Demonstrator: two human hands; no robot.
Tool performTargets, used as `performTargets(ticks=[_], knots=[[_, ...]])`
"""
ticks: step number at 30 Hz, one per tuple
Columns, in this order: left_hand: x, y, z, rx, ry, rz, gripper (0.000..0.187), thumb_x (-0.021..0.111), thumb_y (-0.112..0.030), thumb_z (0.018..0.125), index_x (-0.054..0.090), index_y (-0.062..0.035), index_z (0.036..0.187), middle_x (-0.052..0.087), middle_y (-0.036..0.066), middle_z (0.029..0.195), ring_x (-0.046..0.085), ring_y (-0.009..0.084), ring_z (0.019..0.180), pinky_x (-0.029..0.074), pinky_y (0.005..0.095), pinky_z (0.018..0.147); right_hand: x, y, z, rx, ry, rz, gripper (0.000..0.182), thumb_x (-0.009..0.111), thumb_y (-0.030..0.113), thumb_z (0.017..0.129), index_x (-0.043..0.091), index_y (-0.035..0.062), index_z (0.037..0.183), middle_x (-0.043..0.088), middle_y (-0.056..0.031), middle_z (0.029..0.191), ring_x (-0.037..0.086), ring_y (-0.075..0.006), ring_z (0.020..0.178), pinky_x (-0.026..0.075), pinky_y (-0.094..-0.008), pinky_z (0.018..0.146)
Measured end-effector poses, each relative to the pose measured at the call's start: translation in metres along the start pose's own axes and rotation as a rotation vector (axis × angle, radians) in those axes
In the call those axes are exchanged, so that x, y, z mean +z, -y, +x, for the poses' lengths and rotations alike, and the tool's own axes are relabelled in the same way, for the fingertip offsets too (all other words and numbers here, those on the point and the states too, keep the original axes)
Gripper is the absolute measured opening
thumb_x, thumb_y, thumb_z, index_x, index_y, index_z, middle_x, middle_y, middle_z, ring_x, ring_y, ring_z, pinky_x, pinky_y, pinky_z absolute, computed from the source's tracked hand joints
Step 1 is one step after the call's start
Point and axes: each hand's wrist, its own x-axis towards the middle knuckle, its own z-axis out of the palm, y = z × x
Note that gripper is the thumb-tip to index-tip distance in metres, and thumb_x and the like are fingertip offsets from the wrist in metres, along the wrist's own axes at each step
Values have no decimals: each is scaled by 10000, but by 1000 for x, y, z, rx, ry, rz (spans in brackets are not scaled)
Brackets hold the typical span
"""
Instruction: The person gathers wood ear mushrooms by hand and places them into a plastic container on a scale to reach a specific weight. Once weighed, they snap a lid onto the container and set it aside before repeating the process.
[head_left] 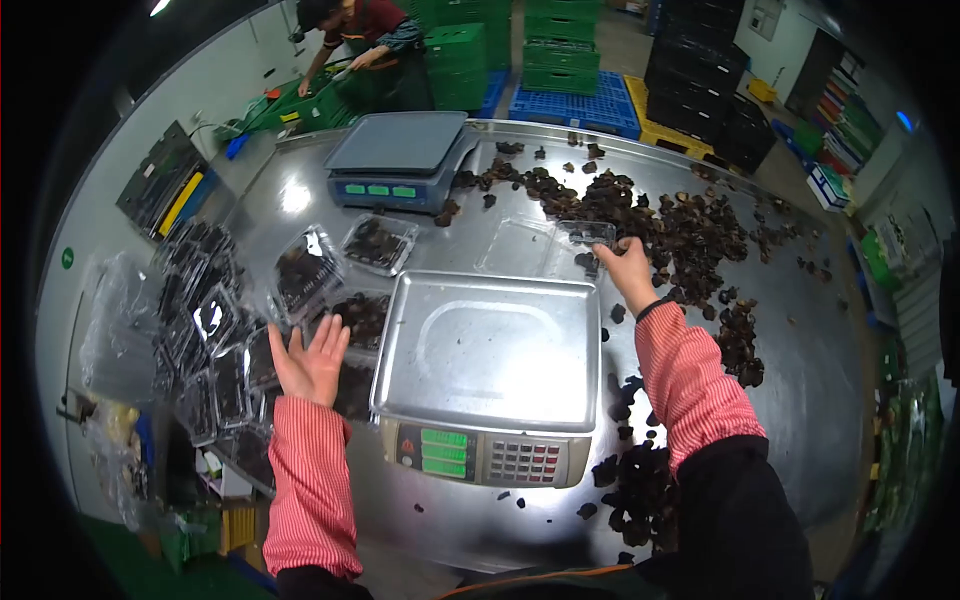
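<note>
My right hand (627, 272) pinches the near right edge of an open clear plastic box (518, 247), which lies on the metal table behind the scale. A few dark pieces show near that edge. Spread open with the palm up, my left hand (311, 362) holds nothing. It is near a filled clear box (308, 268) tilted among other packed boxes. Between my hands sits a scale (492, 345) with a bare steel pan and lit green displays. Dark, ragged pieces (690, 240) that look like wood ear mushrooms lie heaped beyond my right hand.
A second scale (398, 145) stands at the table's far left. Filled clear boxes (205, 300) pile up along the left edge. More dark pieces (640, 490) lie beside my right sleeve. Behind the table, a person (375, 50) works by green crates (560, 45); black crates (695, 75) are stacked at the right.
</note>
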Motion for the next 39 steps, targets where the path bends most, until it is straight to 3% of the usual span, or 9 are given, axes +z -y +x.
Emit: performTargets(ticks=[5,8,10,15,19,25,29,32,39], knots=[[-23,53,-46,-263,330,196,467,501,-472,1019,518,-134,1341,649,143,1223,642,243,1077,552,425,909,39,-89,42,156,147,-148,523,689,375,792,611,-77,1045,689,-271,953,682,-391,938,516,-450,859],[-30,78,-84,-365,375,403,511,485,-448,1031,462,-121,1423,646,141,1226,645,229,1044,551,405,900,32,-89,60,-84,-283,-65,359,617,270,833,616,-41,1012,690,-254,863,705,-355,783,539,-447,726],[-30,89,-110,-419,463,450,514,498,-421,1032,446,-111,1438,642,145,1227,643,221,1045,549,392,906,-4,-39,43,-31,-262,255,200,562,141,861,555,-23,976,642,-184,722,619,-257,461,504,-390,490],[-27,126,-171,-612,658,506,553,591,-348,996,423,-96,1459,615,164,1240,627,232,1064,537,386,930,-42,22,-29,-30,-2,285,191,597,74,833,539,-7,996,634,-93,736,596,-179,456,501,-318,395],[-34,157,-214,-774,798,596,594,630,-337,966,419,-87,1462,599,163,1253,611,233,1073,522,375,943,0,-8,-112,-257,54,181,407,636,138,812,584,-21,1182,697,-214,955,684,-360,920,536,-419,829],[-48,192,-250,-897,841,729,502,594,-205,988,437,-72,1446,600,145,1250,608,216,1079,492,360,971,-49,-20,-227,-249,91,6,738,707,342,877,355,36,1449,551,-285,1214,618,-449,1020,503,-474,876],[-60,222,-258,-725,1005,1004,546,679,-39,898,477,-45,1405,609,83,1214,573,172,1119,456,303,970,-151,-88,-272,-290,-117,-204,493,750,257,837,572,81,1261,620,-150,1003,653,-344,888,540,-427,765],[-44,244,-274,-400,1239,1382,560,685,-25,875,492,-60,1400,578,67,1263,557,158,1164,432,321,1022,-224,-138,-321,57,8,-678,575,759,320,826,547,107,1316,603,-164,1004,667,-362,892,553,-424,756],[-17,326,-302,339,1637,1595,890,858,-172,649,449,-105,1437,451,186,1410,420,394,1308,346,478,1090,-241,-210,-382,245,-176,-605,738,774,445,802,478,126,1399,576,-185,1039,670,-347,866,552,-422,686]])
